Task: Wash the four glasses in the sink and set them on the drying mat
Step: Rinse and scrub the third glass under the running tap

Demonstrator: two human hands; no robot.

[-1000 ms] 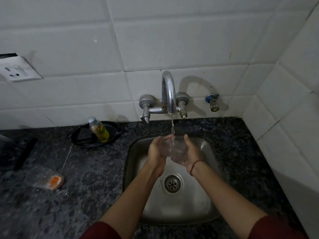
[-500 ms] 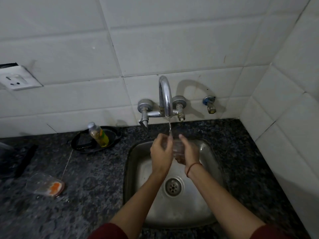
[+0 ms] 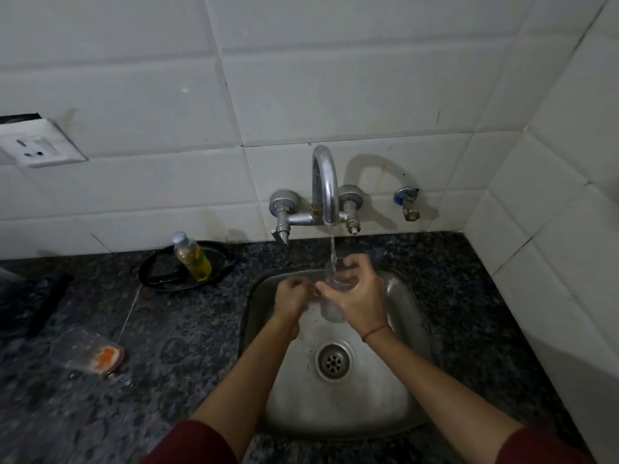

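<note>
**A:** Where is the glass placed, and which way is it turned?

**B:** The clear glass (image 3: 331, 309) is seen at the centre of the frame, over the upper part of the steel sink (image 3: 335, 406). Its long axis is set nearly up and down in the picture. The mouth is turned toward the tap (image 3: 325, 182) above and the base toward the drain (image 3: 334, 360) below. The exact tilt cannot be told, since the wall is transparent and half covered.

**A:** Is water being run?

**B:** A thin stream (image 3: 332, 242) is let down from the spout and is met at the mouth of the glass.

**A:** How is the glass gripped?

**B:** It is clasped round its middle by the right hand (image 3: 360, 298), with the fingers curled over the far side and the thumb laid across the near side. The left hand (image 3: 291, 299) is held just beside it, to the left. Its bent fingers are blurred and brought up against the right thumb. Whether the glass is pinched by them or only touched cannot be told.

**A:** What else is shown?

**B:** A red thread (image 3: 375, 332) is worn on the right wrist. On the dark speckled counter (image 3: 184, 346), left of the tap, a bottle of yellow-green liquid (image 3: 192, 257) is leaned in a black pan (image 3: 157, 272). A clear plastic container (image 3: 87, 351) with something orange in it is seen at the lower left. A wall socket (image 3: 37, 147) is mounted at the upper left, and a small valve (image 3: 408, 204) is fixed to the tiles right of the tap.
</note>
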